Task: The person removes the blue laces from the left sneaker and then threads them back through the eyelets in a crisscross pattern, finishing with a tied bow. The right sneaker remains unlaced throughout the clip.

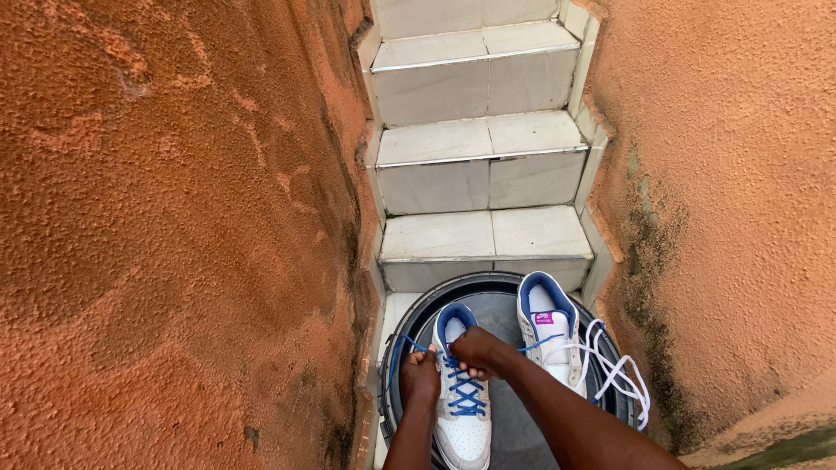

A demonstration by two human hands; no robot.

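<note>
A white sneaker with a blue lining (461, 418) lies in a round black basin (496, 285), threaded with a blue lace (466, 393). My left hand (420, 376) grips one end of that lace at the shoe's left side. My right hand (475, 350) pinches the other end over the tongue. The blue lace runs out left and right from the hands. A second matching sneaker (549, 326) lies to the right in the basin, unlaced. White laces (614, 370) sit in a loose tangle beside it, draped over the basin's right rim.
White tiled steps (483, 165) rise just beyond the basin. Rough orange plaster walls (174, 218) close in on both sides, the right wall (731, 174) stained dark near its base. The passage is narrow.
</note>
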